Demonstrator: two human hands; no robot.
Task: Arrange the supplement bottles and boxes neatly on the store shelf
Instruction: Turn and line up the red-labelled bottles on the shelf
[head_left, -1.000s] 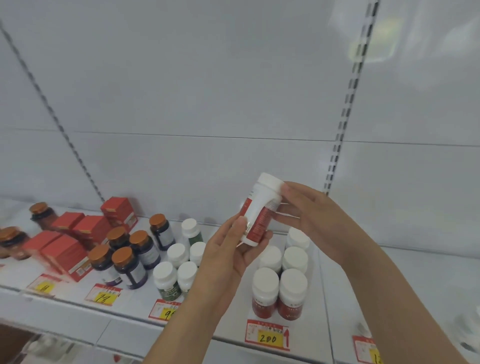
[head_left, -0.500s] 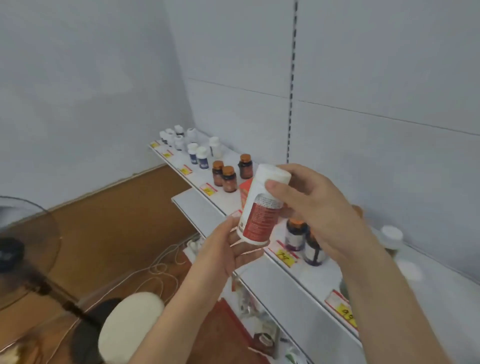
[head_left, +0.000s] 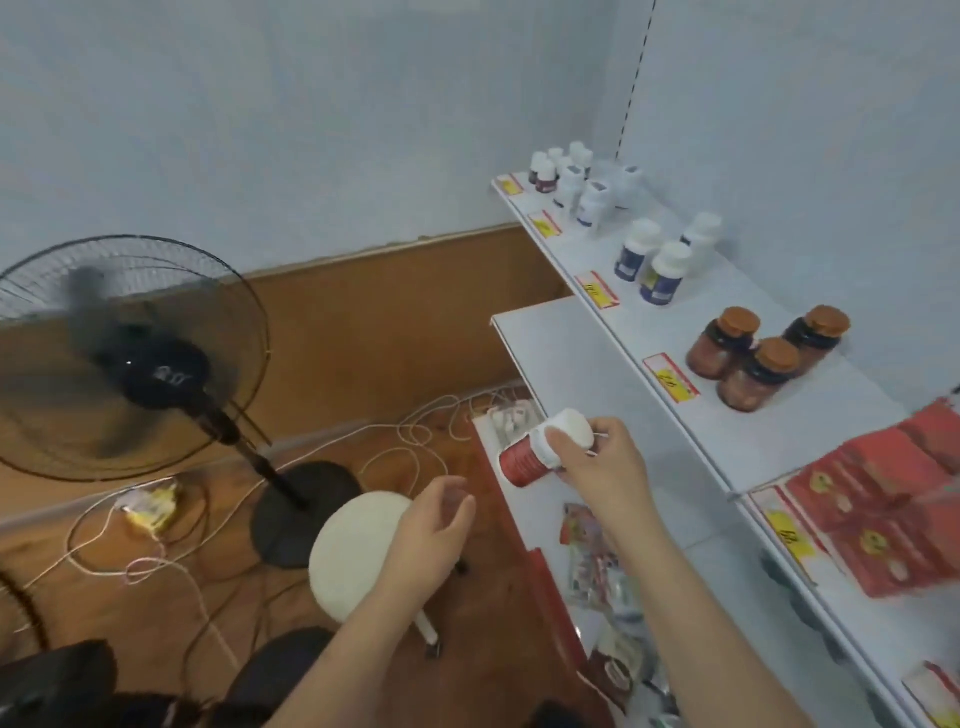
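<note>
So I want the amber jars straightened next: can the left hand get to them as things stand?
Probably not easily. The left hand is free but hangs low off the shelf, and the right hand with its red-label bottle lies between it and the amber jars.

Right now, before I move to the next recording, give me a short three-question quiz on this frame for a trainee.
1. True or false: the left hand holds the red-label bottle.
2. Which bottles stand on the top shelf nearest the red boxes? A) white-capped with blue labels B) brown-capped C) green-capped
3. Fill in: the red-label bottle is tilted, its white cap pointing ____.

Key
1. False. The right hand grips it at the cap end; the left hand is open and empty, below it.
2. B, the three brown-capped bottles.
3. Up and toward the shelf, with its base down toward the left hand.
</note>
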